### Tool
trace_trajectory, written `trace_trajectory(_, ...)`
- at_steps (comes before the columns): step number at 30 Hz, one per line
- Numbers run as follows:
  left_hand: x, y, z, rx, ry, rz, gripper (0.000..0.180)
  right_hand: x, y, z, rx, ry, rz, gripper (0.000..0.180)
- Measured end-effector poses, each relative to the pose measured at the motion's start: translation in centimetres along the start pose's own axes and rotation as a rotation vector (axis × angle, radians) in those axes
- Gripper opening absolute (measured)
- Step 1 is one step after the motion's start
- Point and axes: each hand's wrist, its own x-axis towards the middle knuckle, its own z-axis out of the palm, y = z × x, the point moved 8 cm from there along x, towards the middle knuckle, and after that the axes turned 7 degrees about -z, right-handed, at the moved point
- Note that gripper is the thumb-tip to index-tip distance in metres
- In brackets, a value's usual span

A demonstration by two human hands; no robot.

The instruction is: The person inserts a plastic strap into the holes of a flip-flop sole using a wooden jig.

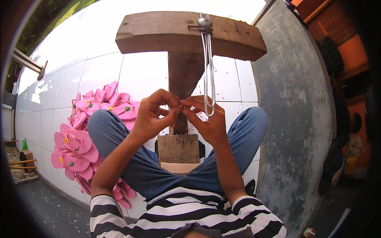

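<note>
My left hand (155,115) and my right hand (210,125) meet in front of the wooden post, fingertips pinched together. Something tiny and pinkish may be between them, but it is too small to make out. A bent metal wire loop (206,59) hangs from a bolt on the wooden crossbeam (158,29). Its lower end passes in front of my right hand; I cannot tell whether they touch. Behind my hands is the dark wooden post (178,77), with a flat wooden block (178,148) at its near end, between my legs.
Pink flip-flops (75,141) with small flower ornaments lie heaped to my left. Small pink bits are scattered on the white tiled floor (145,71) around the post. A grey concrete strip (293,119) runs along the right. My bent knees flank the post.
</note>
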Motion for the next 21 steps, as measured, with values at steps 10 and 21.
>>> trace_trajectory(10, 0.0, 0.7, -0.4, 0.299, 0.043, 0.072, 0.023, 0.1, 0.6, -0.1, -0.018, -0.048, 0.042, 0.018)
trace_trajectory(21, -0.6, 2.9, 0.5, 0.673, 0.087, 0.312, 0.019, -1.6, 3.8, 0.6, 0.316, -0.038, 0.446, 0.018)
